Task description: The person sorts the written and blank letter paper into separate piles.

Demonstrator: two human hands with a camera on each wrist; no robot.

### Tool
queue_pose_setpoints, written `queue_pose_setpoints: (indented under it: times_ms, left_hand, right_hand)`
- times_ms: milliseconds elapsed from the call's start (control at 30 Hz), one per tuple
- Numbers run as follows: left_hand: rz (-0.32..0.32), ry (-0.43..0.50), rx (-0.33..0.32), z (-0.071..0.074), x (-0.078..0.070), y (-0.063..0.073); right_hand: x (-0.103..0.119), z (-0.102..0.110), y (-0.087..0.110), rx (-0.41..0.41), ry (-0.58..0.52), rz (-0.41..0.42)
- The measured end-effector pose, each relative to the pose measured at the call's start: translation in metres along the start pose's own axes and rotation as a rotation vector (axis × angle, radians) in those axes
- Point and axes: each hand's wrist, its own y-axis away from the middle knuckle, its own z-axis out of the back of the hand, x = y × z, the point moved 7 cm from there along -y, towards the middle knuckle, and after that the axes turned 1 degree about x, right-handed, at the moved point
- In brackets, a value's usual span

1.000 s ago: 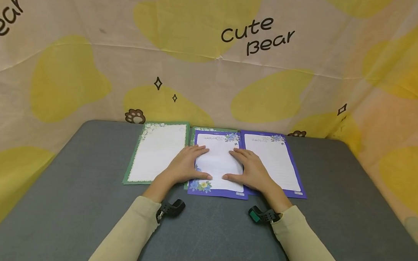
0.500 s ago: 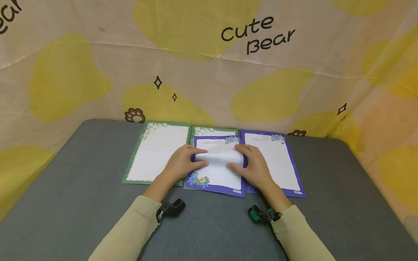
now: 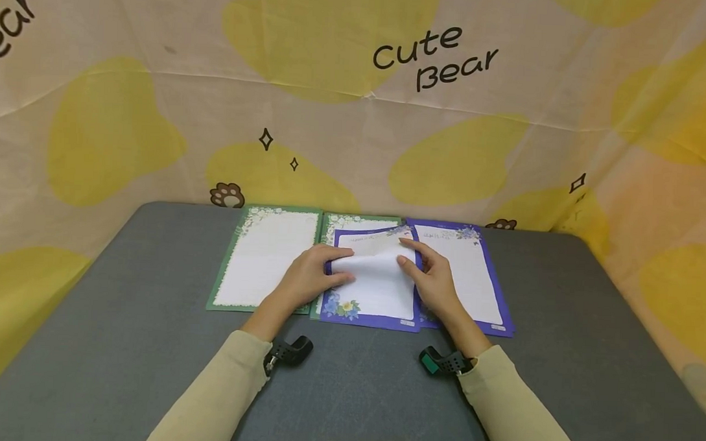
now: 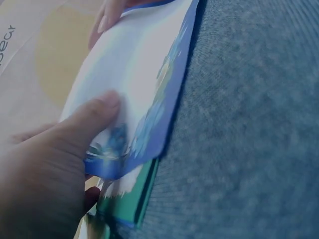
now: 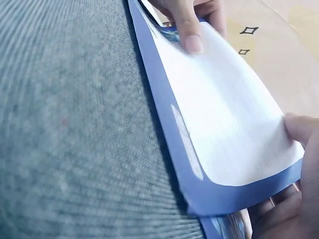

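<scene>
Soft, dim light in the head view – the 2 wrist views hazier, paper [image 4: 144, 55] washed pale.

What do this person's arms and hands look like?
The left hand and right hand are ungloved. Long, plain beige fabric sleeves are worn. A curved black device sits at the left wrist; a similar black device, with a green patch, sits at the right.

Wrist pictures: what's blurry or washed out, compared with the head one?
Left wrist: printed flowers on the held sheet look smeared; right wrist: the sheet's white looks washed out, its lines faint; head: Cute Bear lettering is crisper.
</scene>
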Motion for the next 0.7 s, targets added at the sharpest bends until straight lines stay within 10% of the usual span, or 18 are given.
queue_pose_setpoints:
  times_ms: [267,700]
  left_hand:
    - [0.047,0.049,-0.017,0.000,0.004,-0.001]
    - [0.157,0.517,-0.225,0.007,0.012,-0.002]
  right_hand:
    - [-0.004,0.001,-0.001,-0.004,-0.066,-0.034]
    - [-0.002,0.004,-0.002,-0.049,-0.113,-0.077]
